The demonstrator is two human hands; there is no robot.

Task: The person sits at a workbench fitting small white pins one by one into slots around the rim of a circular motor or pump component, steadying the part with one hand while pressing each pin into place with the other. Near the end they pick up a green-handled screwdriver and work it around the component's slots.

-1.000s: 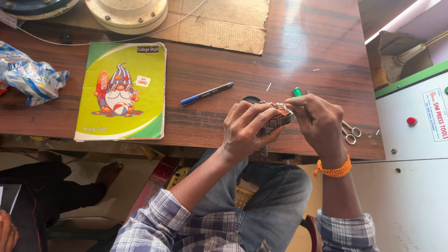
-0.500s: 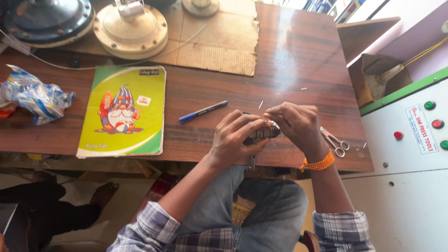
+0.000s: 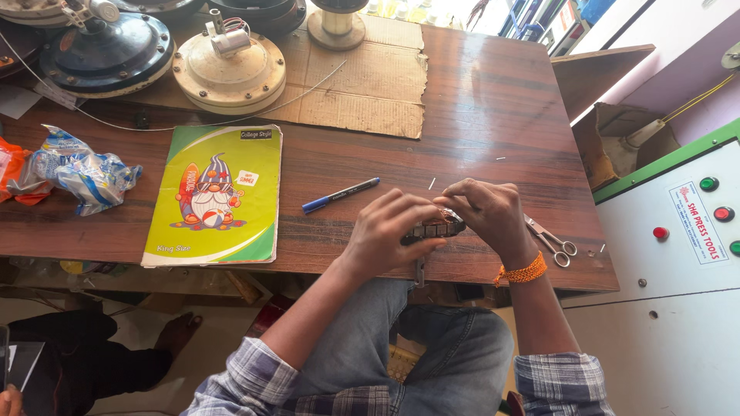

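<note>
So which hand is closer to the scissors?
Right. The right hand sits just beside the scissors; the left hand is farther away, on the other side.

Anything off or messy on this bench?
Mostly tidy. Crumpled plastic wrappers sit at the wooden table's left edge, and short pale bits lie scattered near the hands. Left hand and right hand grip a small dark ribbed metal part.

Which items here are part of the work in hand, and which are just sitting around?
In hand:
left hand
right hand
small dark metal part, gripped between both

Lying about:
scissors
blue pen
green notebook
cardboard sheet
cream motor housing
crumpled wrappers
</note>
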